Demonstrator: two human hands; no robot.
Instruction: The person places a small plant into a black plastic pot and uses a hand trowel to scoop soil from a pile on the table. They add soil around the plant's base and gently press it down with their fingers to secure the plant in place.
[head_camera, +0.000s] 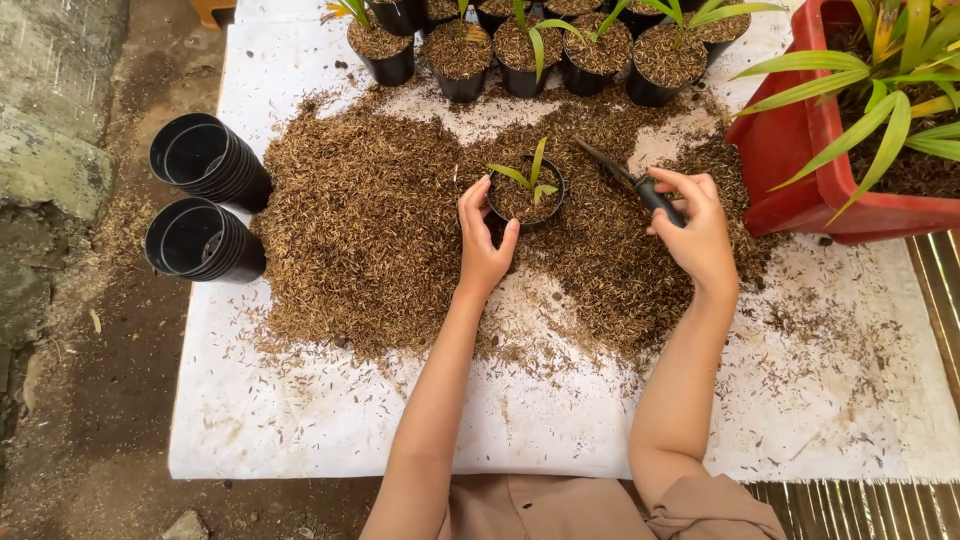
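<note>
A small black pot (524, 195) filled with brown husk mix holds a green seedling (531, 177) and stands in the middle of a husk pile (380, 230). My left hand (484, 238) curls around the pot's left side, fingers on its wall. My right hand (696, 233) is to the right of the pot and grips the black handle of a small hand tool (628, 180), whose dark blade points up-left toward the pot, just above the husk.
A white sheet (330, 420) covers the ground under the pile. Two lying stacks of empty black pots (205, 195) sit at the left. Several planted pots (560, 50) line the far edge. A red planter (800, 150) with leafy plants stands at right.
</note>
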